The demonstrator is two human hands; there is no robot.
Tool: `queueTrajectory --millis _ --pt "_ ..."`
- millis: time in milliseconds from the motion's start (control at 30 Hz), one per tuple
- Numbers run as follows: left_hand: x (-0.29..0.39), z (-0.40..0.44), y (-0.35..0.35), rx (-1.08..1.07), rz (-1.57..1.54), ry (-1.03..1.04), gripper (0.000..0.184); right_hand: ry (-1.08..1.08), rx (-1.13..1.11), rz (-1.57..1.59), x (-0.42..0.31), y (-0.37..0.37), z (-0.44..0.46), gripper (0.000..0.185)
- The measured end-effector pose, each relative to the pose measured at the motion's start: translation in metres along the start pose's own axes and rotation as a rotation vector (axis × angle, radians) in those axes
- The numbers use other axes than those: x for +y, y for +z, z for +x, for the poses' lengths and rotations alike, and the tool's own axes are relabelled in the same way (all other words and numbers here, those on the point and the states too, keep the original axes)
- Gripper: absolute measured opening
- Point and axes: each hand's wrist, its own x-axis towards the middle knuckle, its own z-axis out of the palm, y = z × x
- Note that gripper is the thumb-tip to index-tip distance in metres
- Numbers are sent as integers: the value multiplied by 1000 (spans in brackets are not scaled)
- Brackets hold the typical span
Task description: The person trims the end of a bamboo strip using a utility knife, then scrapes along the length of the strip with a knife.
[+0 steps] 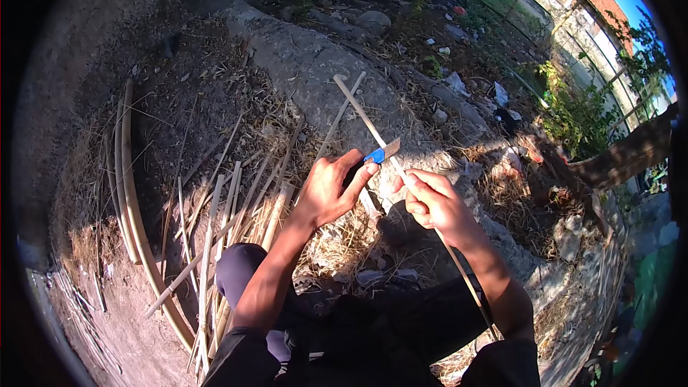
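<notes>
My left hand (330, 188) is closed around a blue utility knife (375, 157), whose blade points to the right. The blade lies against a long, thin bamboo strip (362, 115) just above my right hand. My right hand (438, 204) grips that strip with the fingers wrapped round it. From there the strip slants up and left to its far end, and its other end runs down along my right forearm. Behind its upper part, another pale stick (333, 129) leans on the stony ground. Part of the knife's handle is hidden by my fingers.
Several bamboo strips (208, 265) lie in a heap to my left, beside long curved poles (130, 172). A rocky ledge (287, 57) rises ahead. Dry straw and litter cover the ground, and a tree trunk (631, 154) stands at the right.
</notes>
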Motion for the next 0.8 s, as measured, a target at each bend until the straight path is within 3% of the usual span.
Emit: queueTrajectory --millis 433,800 --pt "4 -1 -2 -104 -78 -27 40 -10 27 -148 1 -1 4 26" --pt "5 1 0 -37 33 -51 41 -78 91 -174 10 -5 13 25"
